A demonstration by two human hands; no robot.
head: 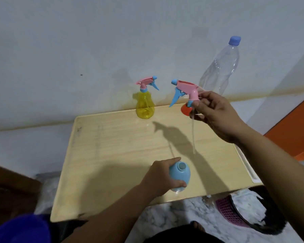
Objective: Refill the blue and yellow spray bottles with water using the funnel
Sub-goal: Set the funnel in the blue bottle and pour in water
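Note:
My left hand [161, 176] grips the blue spray bottle [180, 174] near the table's front edge; its neck is uncapped. My right hand [218, 116] pinches the pink and blue sprayer head [186, 91] in the air above the table's back right, and its clear dip tube [193, 137] hangs straight down. An orange funnel [186, 110] shows just below the sprayer head, partly hidden by my fingers. The yellow spray bottle [145, 106], with its sprayer on, stands upright at the table's back edge. A clear plastic water bottle [221, 65] with a blue cap rises behind my right hand.
The pale wooden table [112, 155] stands against a white wall. A purple perforated basket [228, 213] lies on the marble floor at the lower right. An orange surface [295, 130] sits at the right edge, and dark wood furniture at the lower left.

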